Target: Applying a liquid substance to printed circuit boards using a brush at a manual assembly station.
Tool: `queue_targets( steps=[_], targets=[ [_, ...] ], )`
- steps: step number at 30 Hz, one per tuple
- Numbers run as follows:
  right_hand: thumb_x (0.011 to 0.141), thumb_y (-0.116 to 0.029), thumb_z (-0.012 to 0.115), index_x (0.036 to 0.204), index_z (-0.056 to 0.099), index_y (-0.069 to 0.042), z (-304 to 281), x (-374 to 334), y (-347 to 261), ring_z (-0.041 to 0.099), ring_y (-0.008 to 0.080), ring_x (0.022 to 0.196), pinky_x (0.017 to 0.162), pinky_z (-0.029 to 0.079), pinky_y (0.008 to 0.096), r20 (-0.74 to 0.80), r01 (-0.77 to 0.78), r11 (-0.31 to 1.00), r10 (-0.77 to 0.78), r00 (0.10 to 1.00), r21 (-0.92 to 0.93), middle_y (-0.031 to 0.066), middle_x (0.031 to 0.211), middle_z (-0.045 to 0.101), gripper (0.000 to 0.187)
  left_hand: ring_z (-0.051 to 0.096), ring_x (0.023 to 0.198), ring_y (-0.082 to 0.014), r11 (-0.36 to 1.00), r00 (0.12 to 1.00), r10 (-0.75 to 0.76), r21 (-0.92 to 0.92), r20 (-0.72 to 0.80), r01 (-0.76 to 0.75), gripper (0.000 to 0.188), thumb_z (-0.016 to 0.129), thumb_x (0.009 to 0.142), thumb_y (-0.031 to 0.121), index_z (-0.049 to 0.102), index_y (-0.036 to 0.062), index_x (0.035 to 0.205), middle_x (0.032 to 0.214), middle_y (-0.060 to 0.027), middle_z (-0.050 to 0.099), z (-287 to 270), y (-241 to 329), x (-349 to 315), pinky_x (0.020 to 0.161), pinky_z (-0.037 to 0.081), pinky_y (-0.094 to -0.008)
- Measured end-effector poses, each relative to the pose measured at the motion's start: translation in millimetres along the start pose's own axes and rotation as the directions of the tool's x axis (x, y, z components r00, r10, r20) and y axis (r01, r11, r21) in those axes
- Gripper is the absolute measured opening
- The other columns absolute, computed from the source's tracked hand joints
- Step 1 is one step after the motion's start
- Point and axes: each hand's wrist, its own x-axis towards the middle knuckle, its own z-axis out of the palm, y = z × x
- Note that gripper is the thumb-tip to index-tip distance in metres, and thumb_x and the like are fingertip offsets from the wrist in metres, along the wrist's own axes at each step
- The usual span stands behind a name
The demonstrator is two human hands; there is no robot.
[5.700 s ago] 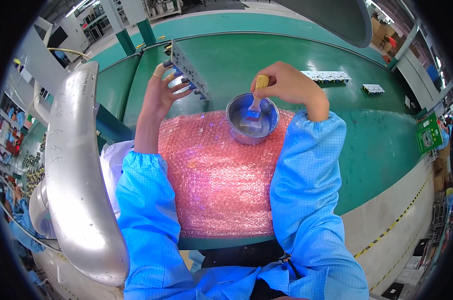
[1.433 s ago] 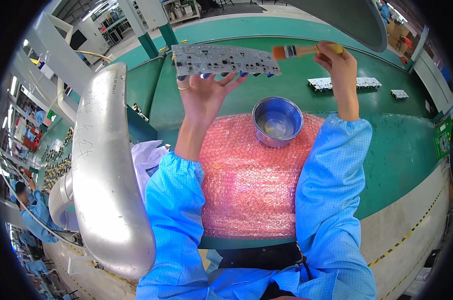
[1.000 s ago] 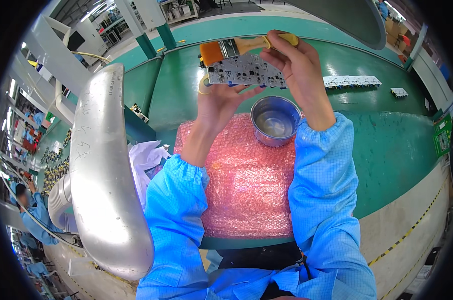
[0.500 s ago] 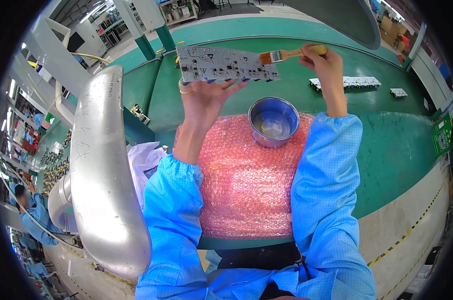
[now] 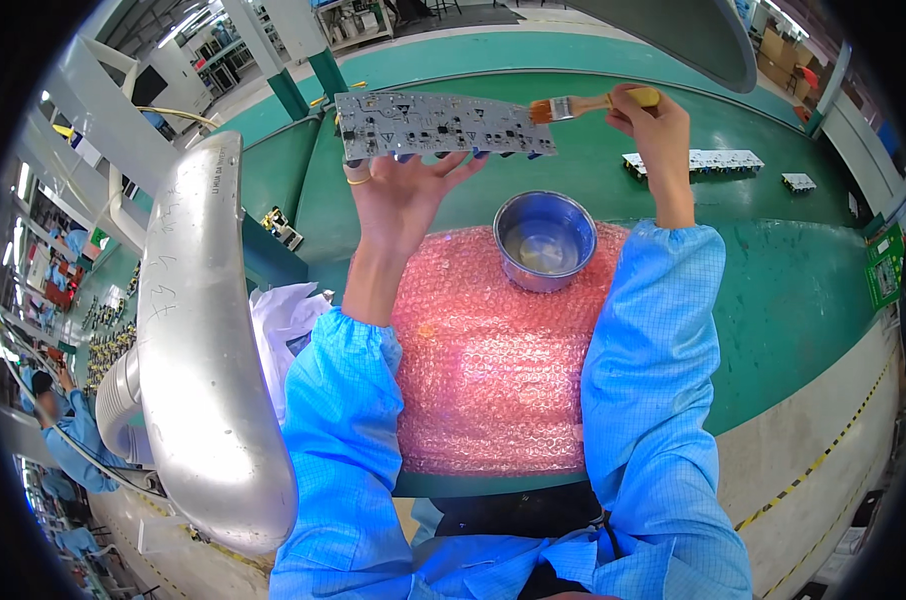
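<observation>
A long grey circuit board [image 5: 443,126] is raised over the far part of the bench, components facing me. My left hand [image 5: 401,200] grips it from below along its lower edge, with some fingertips hidden behind it. Closed around the yellow handle of a paintbrush [image 5: 588,104], my right hand [image 5: 656,130] holds the orange bristles against or very close to the board's right end. Below and between my hands, a round metal bowl [image 5: 543,283] with some clear liquid in it stands on pink bubble wrap [image 5: 488,390].
A silver extraction hood [image 5: 198,340] fills the left side. White board pieces [image 5: 708,162] lie on the green bench [image 5: 773,300] at right, with a smaller piece [image 5: 799,182] beyond. A grey panel [image 5: 688,35] overhangs at top right. A co-worker [image 5: 73,430] sits far left.
The board has shifted slightly left with my left hand and tilted so its face shows more. My right hand and the brush have moved a little right, the bristles staying at its right end.
</observation>
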Motion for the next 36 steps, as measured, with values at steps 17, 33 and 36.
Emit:
queue_targets(
  steps=[17,33,36],
  targets=[
    [0.086,-0.011,0.071,0.101,0.073,-0.006,14.4,-24.9,-39.8,0.061,0.0078,0.082,0.076,0.048,0.0224,0.403,0.325,0.868,-0.162,0.901,-0.376,0.0016,0.093,0.073,0.016,0.028,0.127,-0.0556,0.986,0.967,0.082,-0.123,-0.242,-0.115,0.07,0.069,0.081,0.046,0.04,0.0098,0.134,0.143,-0.02,0.028,-5.7,6.6,3.1,0.107,0.027,-0.074],
    [0.086,-0.012,0.071,0.1,0.074,-0.007,41.7,-32.3,-43.5,0.062,0.008,0.078,0.071,0.049,0.0223,0.449,0.438,0.823,-0.259,0.855,-0.361,0.0014,0.089,0.073,0.015,0.031,0.128,-0.057,0.997,0.984,0.069,0.054,-0.165,-0.061,0.075,0.062,0.085,0.05,0.034,0.0044,0.138,0.143,-0.0207,0.028,-4.7,1.0,2.1,0.107,0.033,-0.0703],
    [0.086,-0.013,0.072,0.099,0.075,-0.007,39.2,-36.1,-51.4,0.064,0.0084,0.078,0.072,0.05,0.0229,0.476,0.45,0.834,-0.269,0.837,-0.32,0.0021,0.089,0.073,0.015,0.033,0.127,-0.0562,0.992,0.973,0.095,0.104,-0.21,-0.074,0.074,0.06,0.086,0.051,0.034,0.0043,0.138,0.143,-0.0211,0.029,-7.1,5.1,-0.3,0.107,0.035,-0.0684]
  ],
)
